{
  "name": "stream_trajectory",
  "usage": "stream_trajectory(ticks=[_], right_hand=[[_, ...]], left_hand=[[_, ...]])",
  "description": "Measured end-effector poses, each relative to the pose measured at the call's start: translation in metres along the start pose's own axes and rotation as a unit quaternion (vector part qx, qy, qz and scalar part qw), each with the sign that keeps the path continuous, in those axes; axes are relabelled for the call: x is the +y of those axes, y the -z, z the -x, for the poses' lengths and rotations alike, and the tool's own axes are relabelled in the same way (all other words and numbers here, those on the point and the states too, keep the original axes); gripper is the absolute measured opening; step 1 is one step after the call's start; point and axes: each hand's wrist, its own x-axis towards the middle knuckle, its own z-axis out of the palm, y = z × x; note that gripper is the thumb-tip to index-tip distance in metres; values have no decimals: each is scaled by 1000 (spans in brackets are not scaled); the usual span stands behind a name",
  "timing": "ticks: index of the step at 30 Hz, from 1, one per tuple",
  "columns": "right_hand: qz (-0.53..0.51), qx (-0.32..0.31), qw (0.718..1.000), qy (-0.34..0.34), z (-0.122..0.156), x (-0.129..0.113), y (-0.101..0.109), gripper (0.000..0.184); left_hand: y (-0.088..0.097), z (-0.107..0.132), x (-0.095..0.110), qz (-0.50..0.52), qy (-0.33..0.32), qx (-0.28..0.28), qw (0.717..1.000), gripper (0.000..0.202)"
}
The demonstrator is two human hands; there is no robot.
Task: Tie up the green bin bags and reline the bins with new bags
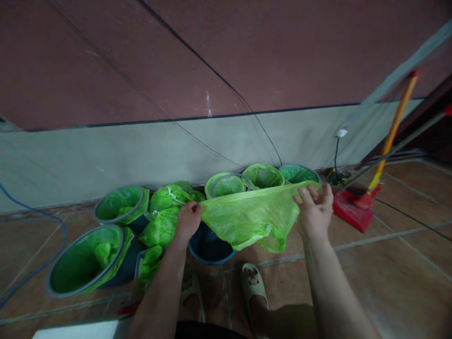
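A green plastic bag (pixel 247 216) is stretched sideways between my two hands, its top edge taut and its lower part hanging in folds. My left hand (pixel 189 219) pinches one upper corner. At the opposite corner, my right hand (pixel 314 207) grips the edge, with some fingers raised. Below the bag stands a dark blue bin (pixel 211 249), partly hidden by it; no liner shows in the part I see. Left of my left hand lie tied green bags (pixel 164 226). Behind the held bag, a lined bin (pixel 263 176) stands against the wall.
Two lined bins, a nearer one (pixel 70 263) and a farther one (pixel 118 205), stand at left. A red dustpan (pixel 353 209) with a yellow handle rests at right. Black cables run down the wall (pixel 226 84); a blue hose (pixel 60 235) crosses the left floor.
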Motion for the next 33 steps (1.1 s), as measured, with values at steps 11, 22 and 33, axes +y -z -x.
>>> stream_trajectory(ticks=[11, 22, 33], right_hand=[[307, -417, 853, 61, 107, -16, -27, 24], [277, -362, 864, 215, 102, -19, -31, 43], [320, -387, 838, 212, 80, -5, -26, 19]], left_hand=[[-15, 2, 14, 449, 245, 93, 854, 16], [-22, 26, 24, 57, -156, -148, 975, 17], [-24, 34, 29, -53, -215, -234, 947, 15]])
